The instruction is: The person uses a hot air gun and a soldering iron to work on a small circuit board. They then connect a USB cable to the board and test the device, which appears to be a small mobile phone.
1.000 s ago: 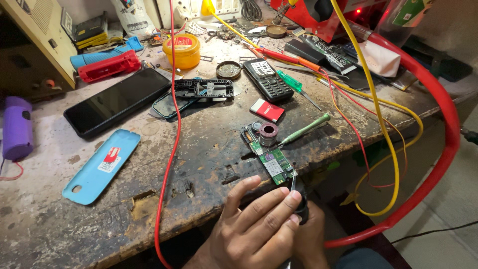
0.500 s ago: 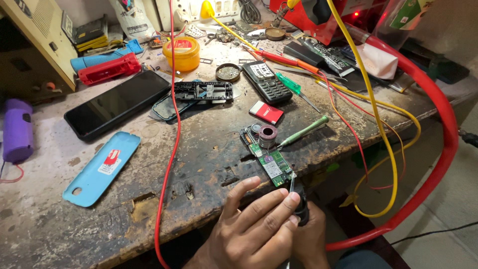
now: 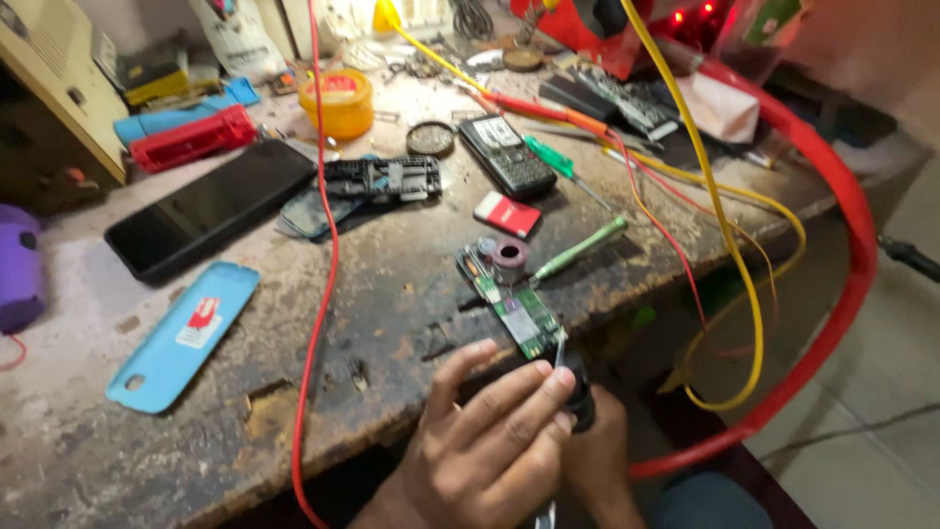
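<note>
Just beyond my left hand (image 3: 480, 441) fingers lies the green circuit board (image 3: 514, 304), light and fragile, better held by edges; right hand (image 3: 592, 441) fingers pinch tweezers (image 3: 560, 355)

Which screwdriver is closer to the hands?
The pale green screwdriver, lying beside the circuit board. The bright green one lies farther back, by the keypad phone.

black phone screen (image 3: 206, 211) left | red-white sticker (image 3: 199, 321) on blue case (image 3: 181, 336)

Two bare hands, left hand (image 3: 485, 441) and right hand (image 3: 599, 453), no gloves, rings or sleeves showing; short trimmed nails; blue trouser leg (image 3: 707, 502) below
</note>
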